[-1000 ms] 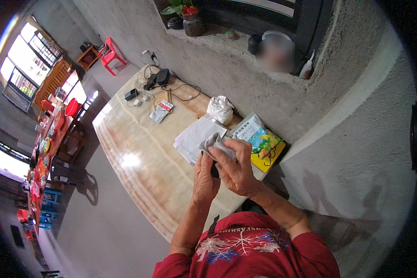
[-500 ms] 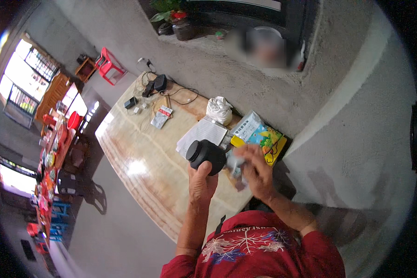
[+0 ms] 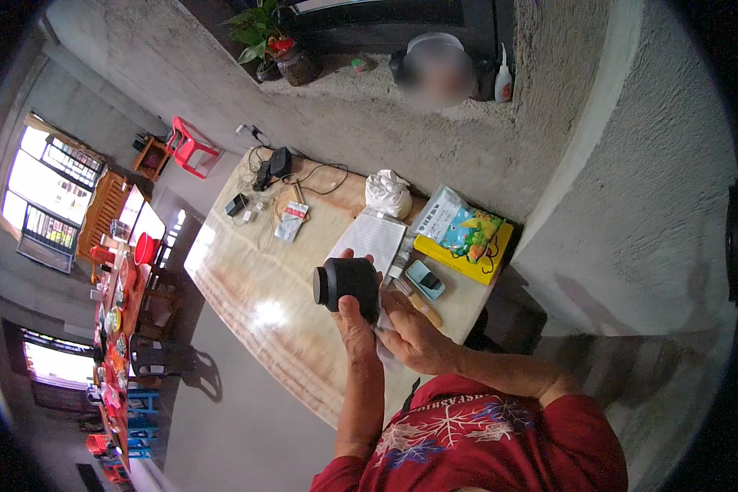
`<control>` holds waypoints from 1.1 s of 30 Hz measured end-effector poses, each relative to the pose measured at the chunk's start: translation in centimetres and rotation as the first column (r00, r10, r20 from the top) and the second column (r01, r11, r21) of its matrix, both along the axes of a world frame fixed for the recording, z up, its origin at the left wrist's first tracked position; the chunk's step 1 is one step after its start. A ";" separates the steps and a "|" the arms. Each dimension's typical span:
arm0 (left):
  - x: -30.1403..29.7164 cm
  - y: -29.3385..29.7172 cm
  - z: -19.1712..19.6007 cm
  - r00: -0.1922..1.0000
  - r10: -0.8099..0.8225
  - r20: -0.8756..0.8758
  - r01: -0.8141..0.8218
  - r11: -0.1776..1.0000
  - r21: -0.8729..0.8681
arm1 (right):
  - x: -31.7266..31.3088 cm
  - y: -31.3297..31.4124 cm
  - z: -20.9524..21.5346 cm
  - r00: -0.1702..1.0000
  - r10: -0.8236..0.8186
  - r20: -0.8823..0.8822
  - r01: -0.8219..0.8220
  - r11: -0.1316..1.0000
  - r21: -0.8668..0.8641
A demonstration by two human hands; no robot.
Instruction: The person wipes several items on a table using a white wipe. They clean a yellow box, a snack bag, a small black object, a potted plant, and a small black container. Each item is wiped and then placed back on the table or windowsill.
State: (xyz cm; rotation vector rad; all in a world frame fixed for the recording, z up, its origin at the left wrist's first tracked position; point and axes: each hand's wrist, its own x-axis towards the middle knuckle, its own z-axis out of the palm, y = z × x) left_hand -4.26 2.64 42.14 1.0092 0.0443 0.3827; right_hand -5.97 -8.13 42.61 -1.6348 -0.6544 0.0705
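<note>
My left hand (image 3: 355,328) grips a matte black jar (image 3: 348,283), tilted on its side above the table. Its round black lid (image 3: 320,286) points left. My right hand (image 3: 418,336) is closed at the jar's base end, fingers bent and pressed together. A bit of something pale shows under those fingers, too little to name. Under the jar lies a sheet of lined paper (image 3: 373,236). Beside my right hand are a wooden-handled brush (image 3: 422,307) and a light blue case-like object (image 3: 425,280) with a dark patch.
A yellow box (image 3: 476,266) with a colourful packet (image 3: 459,230) on it lies at the table's right. A white cloth bundle (image 3: 388,194) sits by the wall. Chargers and cables (image 3: 275,168) are at the far end. A red stool (image 3: 190,148) stands beyond the table (image 3: 246,254).
My right hand has moved left and down from beside the jar to its base end. The jar has tipped further onto its side, lid pointing left. My view has shifted somewhat.
</note>
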 end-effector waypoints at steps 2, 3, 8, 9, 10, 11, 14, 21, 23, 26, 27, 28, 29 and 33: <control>-0.1 0.8 -0.9 0.998 0.018 -0.065 -0.018 1.000 0.009 | -0.8 -1.5 0.6 0.994 0.102 -0.023 -0.103 0.994 -0.025; -0.3 1.1 -1.2 0.992 0.029 -0.127 -0.028 1.000 0.006 | -1.4 -2.2 1.1 0.990 0.134 -0.049 -0.134 0.991 0.005; -0.8 0.4 -2.5 0.994 -0.052 -0.101 0.046 0.997 -0.058 | -0.8 -3.0 3.0 0.870 -0.270 0.412 0.301 0.954 -0.010; -1.3 0.1 -2.4 0.991 -0.088 -0.101 0.075 0.989 -0.130 | -0.4 -2.4 3.2 0.846 -0.306 0.436 0.354 0.935 -0.030; -1.5 -0.4 -2.1 0.987 -0.134 -0.092 0.112 0.972 -0.205 | -0.2 -1.9 2.8 0.855 -0.283 0.435 0.359 0.928 -0.102; -1.6 -0.9 -2.5 0.985 -0.109 -0.134 0.084 0.981 -0.176 | 0.3 -1.6 2.6 0.817 -0.308 0.487 0.376 0.926 -0.045; -1.4 -2.9 -0.6 0.986 -0.126 -0.105 0.090 0.950 -0.300 | 2.2 -1.6 1.8 0.873 -0.336 0.353 0.322 0.941 0.101; -2.2 -3.3 0.0 0.954 -0.299 -0.001 0.292 0.935 -0.203 | 6.2 -2.6 1.5 0.901 0.017 -0.433 0.160 0.915 0.371; -1.8 -2.8 -0.5 0.962 -0.272 -0.012 0.269 0.957 -0.111 | 5.8 -2.7 1.9 0.907 -0.060 -0.416 0.210 0.923 0.324; -1.3 -2.6 -0.6 0.990 -0.130 -0.054 0.129 0.991 -0.021 | 2.9 -3.4 2.5 0.967 -0.252 0.037 0.239 0.949 0.204; -1.3 -2.5 -0.3 0.992 -0.082 -0.094 0.081 0.997 -0.022 | 1.8 -3.2 2.7 0.945 -0.286 0.158 0.271 0.956 0.114; -1.4 -2.4 0.0 0.990 -0.036 -0.136 0.034 0.999 -0.019 | 0.8 -3.1 3.1 0.911 -0.306 0.278 0.311 0.950 0.027; -1.5 -2.0 1.0 0.983 -0.078 -0.168 0.077 0.997 -0.014 | 0.3 -3.8 3.4 0.912 -0.239 0.332 0.251 0.968 0.007; -1.4 -1.2 0.7 0.989 -0.131 -0.068 0.141 0.976 0.167 | 1.3 -5.5 3.1 0.885 -0.120 0.450 0.161 0.985 -0.055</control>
